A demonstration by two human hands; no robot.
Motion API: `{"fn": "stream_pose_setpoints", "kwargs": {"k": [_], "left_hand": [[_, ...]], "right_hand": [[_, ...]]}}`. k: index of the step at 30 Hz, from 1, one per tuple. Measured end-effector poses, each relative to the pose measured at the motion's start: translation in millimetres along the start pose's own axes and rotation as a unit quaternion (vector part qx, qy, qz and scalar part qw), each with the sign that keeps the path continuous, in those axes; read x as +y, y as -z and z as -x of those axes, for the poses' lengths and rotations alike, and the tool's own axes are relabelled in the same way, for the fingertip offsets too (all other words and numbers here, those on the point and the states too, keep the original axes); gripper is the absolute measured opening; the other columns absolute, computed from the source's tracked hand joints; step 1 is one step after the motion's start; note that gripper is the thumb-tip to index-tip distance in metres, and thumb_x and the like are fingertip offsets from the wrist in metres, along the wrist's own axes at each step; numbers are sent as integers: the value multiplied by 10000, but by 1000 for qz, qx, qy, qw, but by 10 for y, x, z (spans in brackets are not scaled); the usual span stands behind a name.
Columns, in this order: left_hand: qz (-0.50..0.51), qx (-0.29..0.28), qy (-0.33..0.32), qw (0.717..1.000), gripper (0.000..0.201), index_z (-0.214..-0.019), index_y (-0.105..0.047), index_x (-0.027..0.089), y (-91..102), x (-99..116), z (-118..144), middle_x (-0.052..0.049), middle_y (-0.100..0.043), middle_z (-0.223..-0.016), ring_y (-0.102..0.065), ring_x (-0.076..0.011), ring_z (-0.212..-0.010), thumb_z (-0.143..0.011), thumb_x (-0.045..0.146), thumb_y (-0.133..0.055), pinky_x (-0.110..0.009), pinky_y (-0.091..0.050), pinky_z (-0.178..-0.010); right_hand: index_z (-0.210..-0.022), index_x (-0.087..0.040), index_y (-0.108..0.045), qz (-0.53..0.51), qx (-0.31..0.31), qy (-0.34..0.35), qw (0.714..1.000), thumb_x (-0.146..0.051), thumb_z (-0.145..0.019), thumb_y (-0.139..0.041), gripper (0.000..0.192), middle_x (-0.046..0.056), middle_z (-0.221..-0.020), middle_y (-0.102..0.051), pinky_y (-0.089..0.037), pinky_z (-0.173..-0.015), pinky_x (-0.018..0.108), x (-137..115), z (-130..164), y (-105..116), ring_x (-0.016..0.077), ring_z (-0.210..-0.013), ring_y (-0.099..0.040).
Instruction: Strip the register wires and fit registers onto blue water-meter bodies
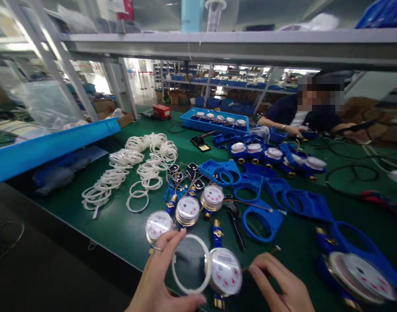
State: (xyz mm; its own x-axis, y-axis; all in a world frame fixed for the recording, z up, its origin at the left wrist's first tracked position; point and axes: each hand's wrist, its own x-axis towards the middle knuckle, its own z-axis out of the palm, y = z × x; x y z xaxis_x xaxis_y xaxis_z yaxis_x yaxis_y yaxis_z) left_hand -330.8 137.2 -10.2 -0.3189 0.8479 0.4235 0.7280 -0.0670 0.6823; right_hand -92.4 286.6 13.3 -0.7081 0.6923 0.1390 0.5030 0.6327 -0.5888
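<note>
My left hand grips a white plastic ring between thumb and fingers, holding it upright just left of a water meter. This meter has a round clear-topped dial, a blue body and brass ends. My right hand is closed on a thin brown wire at the meter's right side; a small white connector sticks out above the fingers. Beyond my left hand stand more meters, among them one in the middle and one at the left.
White rings lie in long rows at the left. Blue plastic housings spread across the middle and right. A black-handled tool lies between. Another meter sits at right. Behind are a blue tray of meters and a co-worker.
</note>
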Motion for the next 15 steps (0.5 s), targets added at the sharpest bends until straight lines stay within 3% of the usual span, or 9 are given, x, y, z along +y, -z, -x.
{"fn": "stream_pose_setpoints", "kwargs": {"k": [2, 5, 8, 11, 15], "left_hand": [[57, -57, -15, 997, 914, -1380, -348, 265, -196, 82, -37, -125, -470, -1275, -570, -277, -1129, -620, 537, -775, -381, -545, -887], [94, -130, -13, 987, 930, -1370, -338, 277, -394, 132, -131, -125, -430, -1304, -533, -288, -1174, -592, 445, -818, -430, -504, -950], [104, -179, -10, 978, 882, -1345, -368, 257, -459, 136, -237, -140, -389, -1340, -465, -318, -1241, -602, 411, -817, -488, -447, -1005], [107, -214, -22, 971, 844, -1324, -399, 239, -469, 105, -323, -152, -363, -1362, -419, -342, -1274, -606, 401, -811, -522, -406, -1028], [124, -263, -26, 957, 822, -1320, -398, 236, -502, 31, -381, -150, -372, -1361, -420, -338, -1270, -614, 360, -802, -523, -386, -1036]], "right_hand": [[-710, -195, -592, -9, -54, -72, 996, -468, -985, -323, 472, 50, -700, -592, -485, -594, 263, 16, 74, -7, 180, -660, -607], [-920, -186, -644, -69, -90, -137, 984, -540, -957, -340, 468, 97, -979, -655, -501, -814, 355, 53, 133, -141, 253, -937, -628], [-1000, -168, -629, -221, -28, -167, 960, -541, -929, -433, 427, 116, -1149, -611, -438, -959, 380, 51, 117, -310, 254, -1094, -566], [-892, -158, -636, -350, 19, -175, 920, -537, -898, -518, 397, 106, -1058, -643, -471, -887, 335, 24, 68, -427, 230, -1001, -601], [-881, -145, -633, -460, 32, -163, 872, -511, -881, -579, 369, 90, -996, -667, -482, -865, 309, 34, 18, -508, 209, -955, -624]]}}
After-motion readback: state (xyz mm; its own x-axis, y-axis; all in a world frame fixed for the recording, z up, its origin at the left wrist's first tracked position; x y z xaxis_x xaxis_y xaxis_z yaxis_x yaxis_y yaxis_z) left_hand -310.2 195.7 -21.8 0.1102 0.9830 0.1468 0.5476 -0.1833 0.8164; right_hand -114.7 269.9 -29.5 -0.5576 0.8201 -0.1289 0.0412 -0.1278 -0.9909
